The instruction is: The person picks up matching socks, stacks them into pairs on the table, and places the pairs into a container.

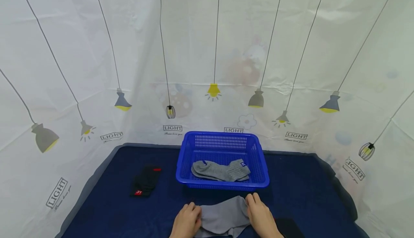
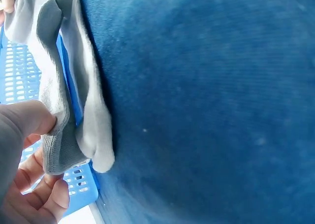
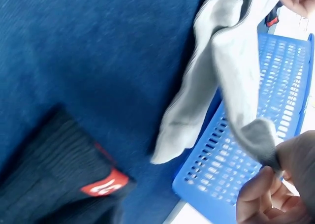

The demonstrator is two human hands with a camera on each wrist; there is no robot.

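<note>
Holds gray socks (image 1: pixel 223 214) spread sideways between left hand (image 1: pixel 187 220) and right hand (image 1: pixel 262 214), just in front of the blue basket (image 1: pixel 223 185). Looks plain and pale gray, soft and thin, with fine ribbing at the cuff near the left thumb and shallow creases along the middle. Seems to hang in two long layers, one pinched at its ends, the other drooping loose alongside, with a rounded tip showing in the left wrist view. Shows darker gray at the end caught by the right fingers.

Meets the basket's front rim close beyond the upper edge of the socks, with only a narrow strip of dark blue cloth (image 1: pixel 304 191) between. Stretches as the same cloth broadly to left and right of the basket, back to a pale wall sheet (image 1: pixel 136 44). Contains, inside the basket, a folded gray pair (image 1: pixel 220 170) with a blue tag. Shows black socks (image 1: pixel 145 182) with red labels left of the basket, apart from the left hand, and a dark ribbed sock (image 3: pixel 64 170) near the right hand.

Clamps the ribbed cuff between left thumb above and fingers below; pinches the opposite end between right thumb and forefinger. Lies directly between both hands, touching each, with the middle span ungripped
</note>
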